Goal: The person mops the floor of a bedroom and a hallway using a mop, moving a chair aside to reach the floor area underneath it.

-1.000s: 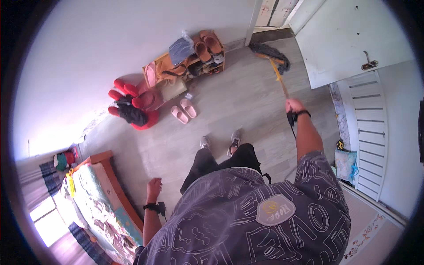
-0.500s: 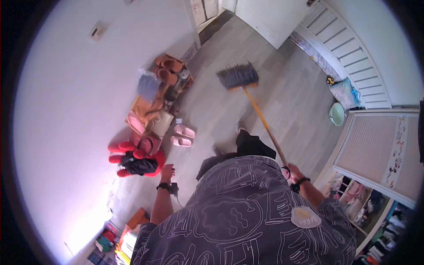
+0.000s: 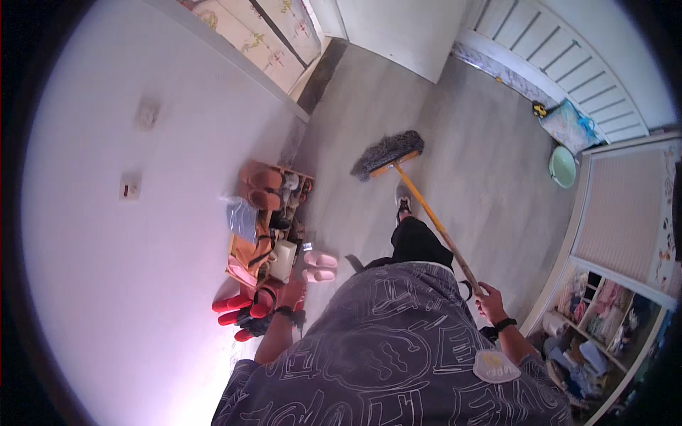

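My right hand (image 3: 490, 304) is wrapped round the upper end of a wooden-handled broom (image 3: 433, 216), at my right hip. The yellow handle slants forward to a wide head of dark grey bristles (image 3: 387, 153), just beyond my shoe (image 3: 403, 195). Whether the bristles touch the floor I cannot tell. My left hand (image 3: 291, 292) hangs at my left side with no visible object in it; its fingers are smeared by motion. Below and behind it in view are red slippers (image 3: 231, 304), and close by is a pair of pink slippers (image 3: 320, 266).
A shoe rack (image 3: 298, 186) full of shoes and bags stands along the left wall. Ahead are a doorway and a white door (image 3: 398, 35). At the right are a green basin (image 3: 562, 167), a plastic bag (image 3: 568, 126) and a cabinet (image 3: 625, 213) with an open lower shelf.
I have stepped forward, and one shoe now shows near the broom head. The rack and slippers sit lower in view. The broom head has tilted, and my right hand still grips the handle.
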